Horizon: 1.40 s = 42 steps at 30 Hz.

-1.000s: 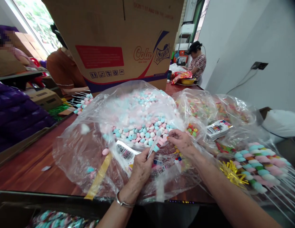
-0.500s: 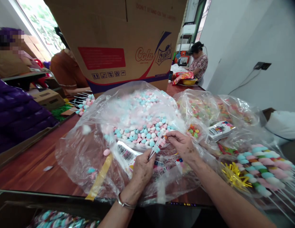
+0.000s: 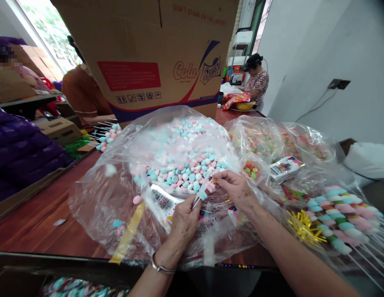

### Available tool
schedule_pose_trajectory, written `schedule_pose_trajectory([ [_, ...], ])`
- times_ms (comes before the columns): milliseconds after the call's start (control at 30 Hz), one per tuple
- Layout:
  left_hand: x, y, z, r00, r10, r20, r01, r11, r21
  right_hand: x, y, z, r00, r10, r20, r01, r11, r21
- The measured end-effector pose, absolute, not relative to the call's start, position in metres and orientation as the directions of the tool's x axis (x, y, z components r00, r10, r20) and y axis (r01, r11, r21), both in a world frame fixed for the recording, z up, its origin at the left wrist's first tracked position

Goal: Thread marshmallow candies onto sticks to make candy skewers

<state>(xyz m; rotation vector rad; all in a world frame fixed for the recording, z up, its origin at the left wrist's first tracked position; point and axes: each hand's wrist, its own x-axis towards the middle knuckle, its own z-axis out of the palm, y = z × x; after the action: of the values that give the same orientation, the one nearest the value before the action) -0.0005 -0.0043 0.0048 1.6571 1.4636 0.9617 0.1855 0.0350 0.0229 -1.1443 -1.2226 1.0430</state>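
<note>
My left hand point(image 3: 185, 216) is closed around the lower ends of thin white sticks point(image 3: 197, 200). Blue and pink marshmallows point(image 3: 208, 190) are threaded on at least one of them. With thumb and forefinger my right hand point(image 3: 236, 187) pinches a small orange-brown candy point(image 3: 214, 180) at the upper part of the sticks. Just beyond both hands a large clear plastic bag point(image 3: 102, 198) lies open, full of loose pink, blue and white marshmallows point(image 3: 185, 175). A stack of printed labels point(image 3: 162, 202) lies on the bag, left of my left hand.
Finished marshmallow skewers point(image 3: 340, 214) lie at the right beside gold tinsel point(image 3: 306, 231). Bags of gummy candy point(image 3: 260, 136) and more labels point(image 3: 286, 169) stand behind them. A tall cardboard box point(image 3: 142, 49) rises at the back. Co-workers sit beyond; more skewers point(image 3: 108, 138) lie left.
The view has shifted slightly. Both hands stay almost in place at the sticks, my right fingers still pinching the orange-brown candy.
</note>
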Motion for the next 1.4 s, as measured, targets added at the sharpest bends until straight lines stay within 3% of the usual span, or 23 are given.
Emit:
schedule_pose_trajectory([
  [800,-0.001,-0.003,0.004,0.036,0.996,0.077,0.409,-0.086,0.908,0.174,0.031,0.011,-0.053,0.918,0.393,0.212,0.395,-0.894],
  [967,-0.002,-0.003,0.007,-0.016,0.996,0.089,0.392,-0.075,0.917,0.176,0.035,0.021,-0.095,0.914,0.395,0.235,0.407,-0.883],
  [1067,-0.003,-0.004,0.007,-0.053,0.994,0.098,0.368,-0.072,0.927,0.189,0.046,0.032,-0.06,0.935,0.35,0.348,0.348,-0.871],
  [1233,-0.003,-0.004,0.004,-0.127,0.991,0.034,0.202,-0.008,0.979,0.208,0.064,0.045,-0.045,0.964,0.261,0.665,0.224,-0.713],
  [1400,-0.002,-0.005,0.008,-0.146,0.989,0.026,0.137,-0.006,0.991,0.193,0.065,0.032,-0.144,0.982,0.123,0.879,0.184,-0.44],
])
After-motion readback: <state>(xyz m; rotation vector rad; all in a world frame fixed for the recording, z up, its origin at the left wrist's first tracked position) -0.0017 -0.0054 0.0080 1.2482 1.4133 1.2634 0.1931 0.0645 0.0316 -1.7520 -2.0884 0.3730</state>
